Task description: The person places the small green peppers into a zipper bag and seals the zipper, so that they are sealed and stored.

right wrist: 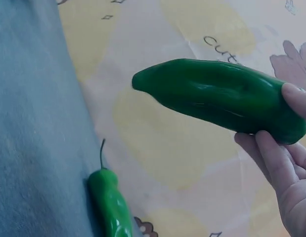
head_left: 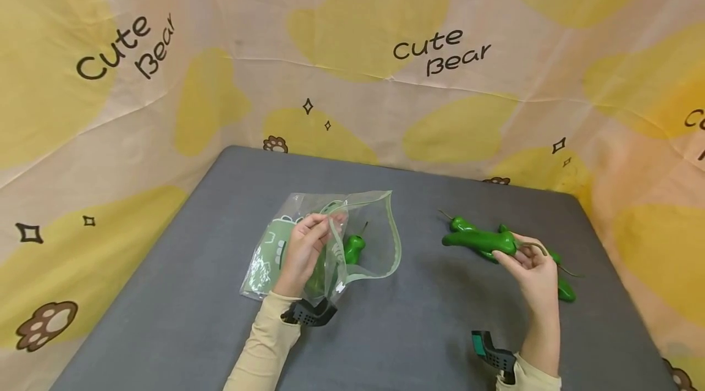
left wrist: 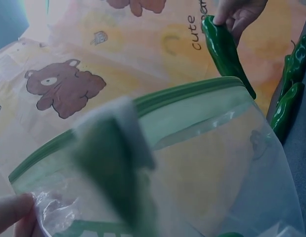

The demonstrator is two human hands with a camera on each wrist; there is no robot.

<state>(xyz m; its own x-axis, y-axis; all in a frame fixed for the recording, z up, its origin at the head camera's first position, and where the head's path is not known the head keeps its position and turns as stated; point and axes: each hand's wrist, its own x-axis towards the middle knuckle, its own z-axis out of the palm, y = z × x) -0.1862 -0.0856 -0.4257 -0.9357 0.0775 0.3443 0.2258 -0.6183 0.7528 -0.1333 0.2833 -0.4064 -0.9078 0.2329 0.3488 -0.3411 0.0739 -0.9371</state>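
A gray table [head_left: 182, 299] with rounded far corners stands against a creased cloth [head_left: 264, 24] that hangs behind it and along both sides, beige to pinkish with large yellow patches. Black lettering [head_left: 125, 47] on the left part reads "Cute Bear"; the same words [head_left: 443, 51] are printed on the back. Outlined stars appear in pairs, such as a larger star [head_left: 29, 233] beside a smaller star [head_left: 89, 221] on the left. A brown paw print [head_left: 48, 327] is low on the left, and another print [head_left: 275, 144] is just above the table's far edge. The left wrist view shows a printed brown bear [left wrist: 66, 88].
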